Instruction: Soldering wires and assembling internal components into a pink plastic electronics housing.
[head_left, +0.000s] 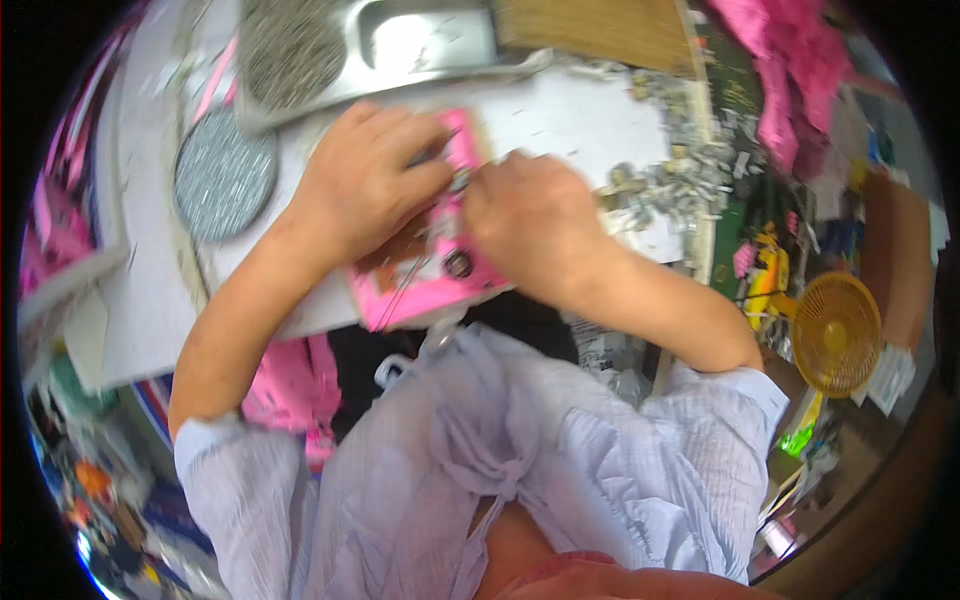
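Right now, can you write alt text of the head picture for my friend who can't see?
A bare left hand and right hand are close together on a pink-bordered panel at the edge of a white table, seen blurrily from above. Beyond is a metal tray, with a round grey disc at left and small grey pieces scattered at right.

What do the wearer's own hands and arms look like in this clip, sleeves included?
The left hand and right hand are ungloved. Both forearms are bare, with no watch or bracelet showing. The left sleeve and right sleeve are pale blue-lilac, loose and crinkled, ending near the elbows. Blur hides nails and any rings.
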